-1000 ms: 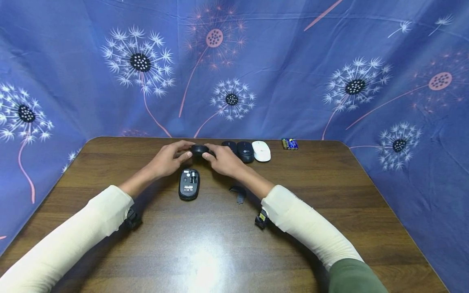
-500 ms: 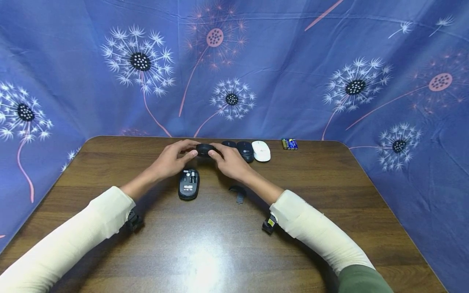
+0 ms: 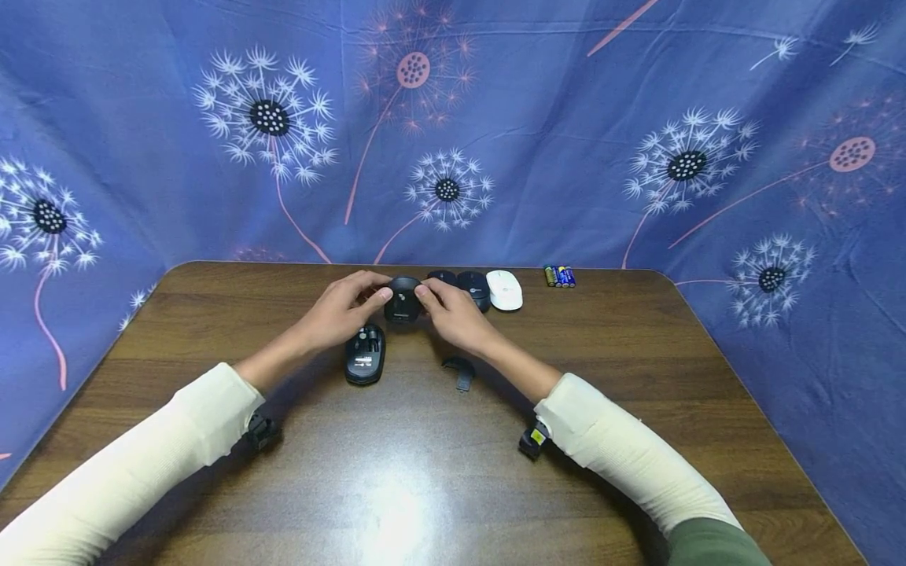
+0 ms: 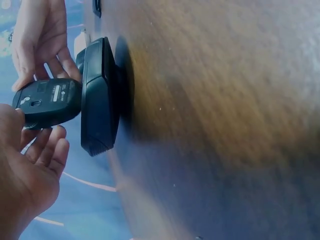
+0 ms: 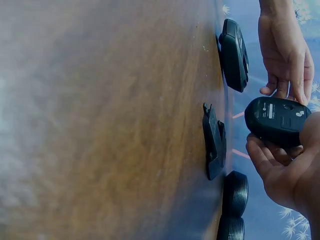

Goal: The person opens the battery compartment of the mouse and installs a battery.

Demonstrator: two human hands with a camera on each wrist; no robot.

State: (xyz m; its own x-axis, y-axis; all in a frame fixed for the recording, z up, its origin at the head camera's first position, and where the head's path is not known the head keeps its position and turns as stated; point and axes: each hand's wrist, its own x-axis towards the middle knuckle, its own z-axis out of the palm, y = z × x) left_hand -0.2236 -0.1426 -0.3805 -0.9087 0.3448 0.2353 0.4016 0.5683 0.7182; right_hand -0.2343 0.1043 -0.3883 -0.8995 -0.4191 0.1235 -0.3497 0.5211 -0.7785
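A black computer mouse (image 3: 403, 303) is held between both hands, its underside with label and switch turned toward the head camera. My left hand (image 3: 345, 306) grips its left side with thumb and fingers. On the opposite side my right hand (image 3: 456, 316) pinches it the same way; both wrist views show the mouse off the table. Just in front lies a second black mouse (image 3: 364, 358), bottom up, its battery compartment uncovered with something metallic inside. A black battery cover (image 3: 462, 373) rests on the table near my right forearm.
Along the table's back edge stand a black mouse (image 3: 473, 289), another partly hidden behind my right hand, and a white mouse (image 3: 504, 291). Several batteries (image 3: 560, 277) lie farther right. A blue dandelion-print cloth (image 3: 538, 157) hangs behind the brown wooden table (image 3: 609, 377).
Both hands have moved slightly right with the held mouse. It has been tilted up, so its underside now faces the head camera. The other things stay put.
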